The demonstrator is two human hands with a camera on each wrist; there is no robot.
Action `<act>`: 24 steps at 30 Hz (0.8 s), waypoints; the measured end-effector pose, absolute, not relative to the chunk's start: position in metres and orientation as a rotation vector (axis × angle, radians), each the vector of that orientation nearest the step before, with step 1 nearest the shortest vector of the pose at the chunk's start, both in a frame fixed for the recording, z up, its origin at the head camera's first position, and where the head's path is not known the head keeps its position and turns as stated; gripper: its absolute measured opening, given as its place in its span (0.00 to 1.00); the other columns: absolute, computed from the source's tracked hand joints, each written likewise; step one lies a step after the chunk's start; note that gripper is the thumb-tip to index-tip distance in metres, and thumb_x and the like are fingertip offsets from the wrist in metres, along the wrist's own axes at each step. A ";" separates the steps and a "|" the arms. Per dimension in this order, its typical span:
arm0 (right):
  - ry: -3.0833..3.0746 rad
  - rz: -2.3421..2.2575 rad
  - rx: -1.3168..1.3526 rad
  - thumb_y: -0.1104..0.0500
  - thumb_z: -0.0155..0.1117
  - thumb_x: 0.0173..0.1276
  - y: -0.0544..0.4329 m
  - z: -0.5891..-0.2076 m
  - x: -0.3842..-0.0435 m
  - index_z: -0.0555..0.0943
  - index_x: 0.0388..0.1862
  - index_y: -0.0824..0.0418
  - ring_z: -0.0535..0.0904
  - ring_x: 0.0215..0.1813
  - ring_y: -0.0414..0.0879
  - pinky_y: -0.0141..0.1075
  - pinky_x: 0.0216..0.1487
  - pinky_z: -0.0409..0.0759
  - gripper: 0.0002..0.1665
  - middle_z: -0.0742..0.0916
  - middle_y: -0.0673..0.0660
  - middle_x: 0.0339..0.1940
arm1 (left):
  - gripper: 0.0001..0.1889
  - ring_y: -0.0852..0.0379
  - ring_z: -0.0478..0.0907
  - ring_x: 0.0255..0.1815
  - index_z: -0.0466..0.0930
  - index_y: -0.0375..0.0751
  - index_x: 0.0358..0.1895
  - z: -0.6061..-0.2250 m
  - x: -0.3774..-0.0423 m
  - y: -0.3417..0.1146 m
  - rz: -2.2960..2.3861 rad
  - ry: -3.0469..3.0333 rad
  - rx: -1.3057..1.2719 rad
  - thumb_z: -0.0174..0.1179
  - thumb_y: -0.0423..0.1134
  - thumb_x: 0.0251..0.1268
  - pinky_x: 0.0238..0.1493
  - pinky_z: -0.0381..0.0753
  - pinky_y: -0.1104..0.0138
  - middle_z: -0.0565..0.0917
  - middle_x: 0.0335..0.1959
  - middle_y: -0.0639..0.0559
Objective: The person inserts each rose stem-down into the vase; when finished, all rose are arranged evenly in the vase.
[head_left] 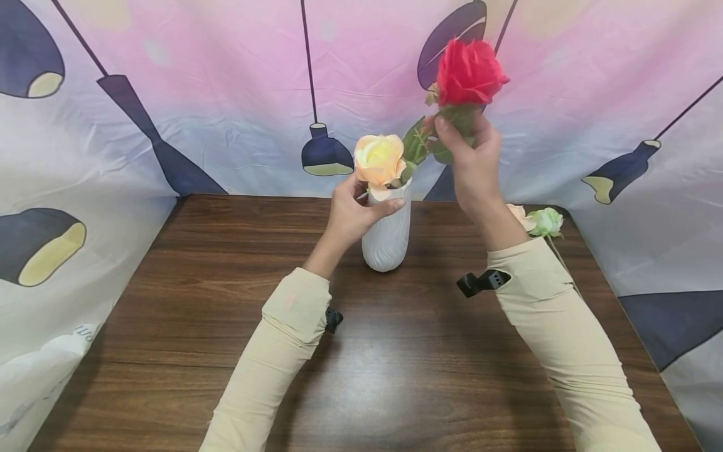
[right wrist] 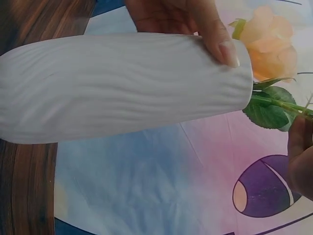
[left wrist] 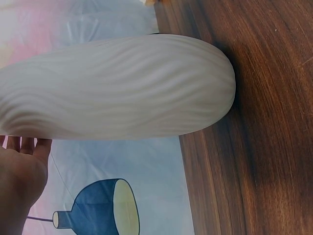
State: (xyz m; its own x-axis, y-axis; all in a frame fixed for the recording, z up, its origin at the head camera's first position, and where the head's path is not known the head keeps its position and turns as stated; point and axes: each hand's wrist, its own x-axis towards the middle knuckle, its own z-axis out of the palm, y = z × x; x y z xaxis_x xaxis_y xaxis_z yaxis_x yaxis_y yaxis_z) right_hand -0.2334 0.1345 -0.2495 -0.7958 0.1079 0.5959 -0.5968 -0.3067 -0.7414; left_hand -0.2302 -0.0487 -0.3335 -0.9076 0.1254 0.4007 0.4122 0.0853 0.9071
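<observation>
A white ribbed vase stands upright on the table, and my left hand grips it near its rim, thumb across the front. A peach rose sits in the vase mouth, its bloom just above that hand. Up and to the right, my right hand pinches the stem of a red rose below the bloom. In the right wrist view a green stem runs from the vase mouth to the right hand's fingers, with a leaf beside it. The left wrist view shows the vase's lower body.
A pale green rose and a pale peach rose lie at the table's back right, partly behind the right forearm. The brown wooden table meets a printed cloth backdrop at its back and sides.
</observation>
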 end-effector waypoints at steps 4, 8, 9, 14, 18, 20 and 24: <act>-1.460 2.167 0.581 0.73 0.58 0.69 0.134 -0.246 -0.233 0.84 0.41 0.54 0.86 0.35 0.40 0.31 0.40 0.86 0.16 0.90 0.49 0.31 | 0.31 0.55 0.83 0.54 0.79 0.39 0.60 -0.334 -0.230 -0.049 -1.913 -2.143 -0.532 0.77 0.36 0.49 0.57 0.86 0.56 0.87 0.54 0.41; -1.489 2.092 0.616 0.74 0.60 0.68 0.134 -0.247 -0.233 0.86 0.44 0.57 0.84 0.33 0.41 0.31 0.39 0.85 0.16 0.90 0.49 0.35 | 0.31 0.55 0.83 0.54 0.79 0.39 0.60 -0.333 -0.230 -0.049 -1.910 -2.147 -0.531 0.77 0.36 0.49 0.58 0.86 0.56 0.87 0.54 0.41; -1.509 2.068 0.628 0.74 0.61 0.68 0.135 -0.247 -0.233 0.86 0.46 0.57 0.84 0.33 0.42 0.32 0.39 0.85 0.16 0.90 0.49 0.36 | 0.31 0.55 0.83 0.54 0.79 0.39 0.60 -0.333 -0.230 -0.049 -1.908 -2.149 -0.531 0.77 0.36 0.49 0.58 0.86 0.56 0.87 0.55 0.42; -1.716 1.945 0.619 0.72 0.66 0.66 0.136 -0.256 -0.233 0.87 0.44 0.54 0.83 0.30 0.39 0.31 0.39 0.85 0.15 0.90 0.44 0.34 | 0.31 0.56 0.83 0.54 0.79 0.39 0.60 -0.335 -0.230 -0.049 -1.907 -2.140 -0.543 0.77 0.35 0.49 0.57 0.86 0.57 0.87 0.54 0.41; -1.812 1.886 0.607 0.72 0.67 0.64 0.136 -0.262 -0.234 0.86 0.44 0.56 0.84 0.30 0.38 0.30 0.39 0.85 0.14 0.89 0.41 0.31 | 0.32 0.56 0.83 0.53 0.79 0.39 0.61 -0.334 -0.231 -0.048 -1.911 -2.124 -0.575 0.78 0.34 0.49 0.56 0.86 0.57 0.86 0.55 0.41; -1.858 1.853 0.607 0.71 0.68 0.64 0.136 -0.264 -0.234 0.86 0.46 0.61 0.84 0.32 0.37 0.30 0.40 0.84 0.13 0.89 0.40 0.31 | 0.32 0.56 0.83 0.53 0.79 0.39 0.62 -0.334 -0.231 -0.048 -1.908 -2.119 -0.583 0.78 0.34 0.49 0.56 0.86 0.56 0.86 0.55 0.41; -1.971 1.776 0.600 0.68 0.69 0.64 0.134 -0.268 -0.234 0.84 0.51 0.70 0.84 0.38 0.35 0.30 0.45 0.84 0.16 0.89 0.35 0.32 | 0.32 0.54 0.83 0.54 0.79 0.39 0.62 -0.334 -0.231 -0.048 -1.899 -2.119 -0.586 0.77 0.34 0.49 0.56 0.86 0.55 0.86 0.55 0.41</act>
